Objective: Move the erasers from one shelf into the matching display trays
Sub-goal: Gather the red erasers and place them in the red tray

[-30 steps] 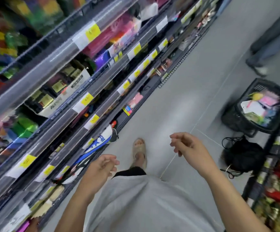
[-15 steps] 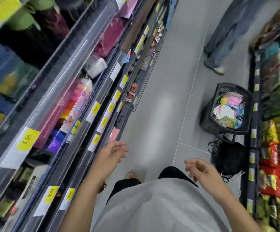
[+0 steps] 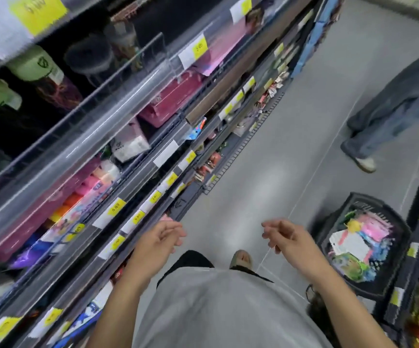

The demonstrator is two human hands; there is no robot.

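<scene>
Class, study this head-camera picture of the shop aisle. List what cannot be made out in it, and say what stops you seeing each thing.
- Erasers and display trays: not identifiable on the shelves; motion blur and glare on the clear shelf fronts.
- Price labels: figures smeared by blur.
- Black basket: its contents are blurred, colourful packets only.
- Other person: cut off by the right edge, legs only.
- Left hand and right hand: fingers loosely curled, apparently empty, palms hidden.

A strip of bare grey tiled floor (image 3: pixel 291 151) runs open up the middle of the frame. Along the left, clear plastic shelf-edge rails (image 3: pixel 98 121) front the stacked shelves. At lower right a black mesh shopping basket (image 3: pixel 369 285) stands on the floor; at upper right, a person's blue-jeaned legs (image 3: pixel 389 106) narrow the aisle.
</scene>
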